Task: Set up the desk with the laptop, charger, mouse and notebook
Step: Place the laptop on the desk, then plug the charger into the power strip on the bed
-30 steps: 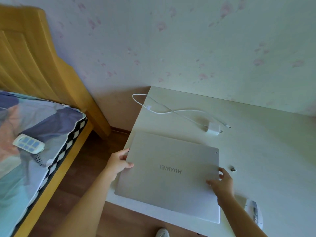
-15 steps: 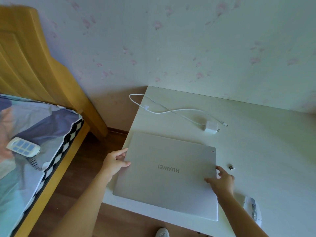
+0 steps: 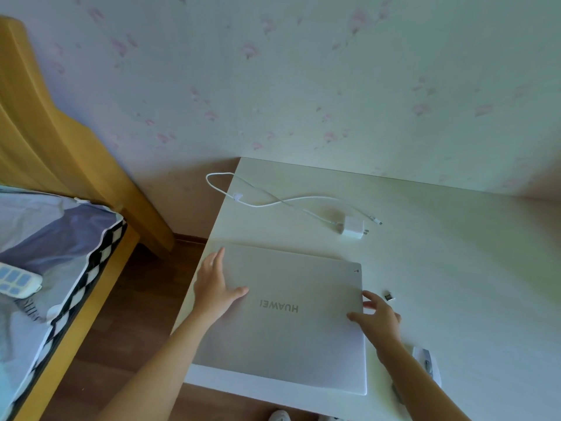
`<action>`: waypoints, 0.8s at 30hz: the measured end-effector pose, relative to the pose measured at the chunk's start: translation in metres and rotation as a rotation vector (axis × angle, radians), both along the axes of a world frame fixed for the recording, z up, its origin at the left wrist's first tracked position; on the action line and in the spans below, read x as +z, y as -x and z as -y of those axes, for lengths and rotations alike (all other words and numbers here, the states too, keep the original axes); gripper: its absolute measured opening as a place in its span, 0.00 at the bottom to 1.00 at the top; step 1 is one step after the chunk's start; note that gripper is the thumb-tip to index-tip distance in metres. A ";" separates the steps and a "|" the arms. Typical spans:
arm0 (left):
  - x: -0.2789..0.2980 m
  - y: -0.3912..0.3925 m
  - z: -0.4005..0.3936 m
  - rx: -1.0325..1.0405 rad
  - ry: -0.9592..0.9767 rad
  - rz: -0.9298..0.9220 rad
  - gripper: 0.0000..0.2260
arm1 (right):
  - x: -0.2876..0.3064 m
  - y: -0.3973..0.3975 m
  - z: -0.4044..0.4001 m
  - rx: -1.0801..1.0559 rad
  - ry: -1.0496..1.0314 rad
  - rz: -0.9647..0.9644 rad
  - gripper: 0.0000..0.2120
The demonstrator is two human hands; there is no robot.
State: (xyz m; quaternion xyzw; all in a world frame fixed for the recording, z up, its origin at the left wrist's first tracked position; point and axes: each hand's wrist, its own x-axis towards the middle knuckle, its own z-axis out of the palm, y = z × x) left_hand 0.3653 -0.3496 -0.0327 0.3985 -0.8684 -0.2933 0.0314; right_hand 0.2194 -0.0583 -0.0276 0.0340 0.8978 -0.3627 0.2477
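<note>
We see the closed silver laptop (image 3: 291, 314) lying flat at the surface's (image 3: 455, 268) near left corner, our left hand (image 3: 214, 287) resting on its left edge, fingers straight, its grip relaxed. Our right hand (image 3: 378, 319) touches the lid's right edge with loosely spread fingers, holding nothing. Beyond lie the white charger (image 3: 352, 226) with its cable, a small dongle (image 3: 389, 296) and, by our right forearm, the mouse (image 3: 426, 361).

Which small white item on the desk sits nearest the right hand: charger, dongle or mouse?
The dongle, the tiny dark-tipped plug just beyond the right hand fingertips at the laptop edge. The mouse lies by the forearm; the charger is farther back.
</note>
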 end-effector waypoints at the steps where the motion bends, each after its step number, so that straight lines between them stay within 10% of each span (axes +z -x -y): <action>1: 0.001 0.014 -0.008 -0.046 0.043 -0.015 0.47 | 0.002 0.006 0.001 0.007 0.008 -0.009 0.29; 12: 0.022 0.202 -0.080 -0.692 0.216 -0.058 0.32 | 0.016 0.103 0.040 0.221 -0.147 -0.308 0.25; 24: 0.001 0.328 -0.066 -0.752 0.373 0.116 0.25 | -0.020 0.171 0.075 0.493 -0.298 -0.406 0.33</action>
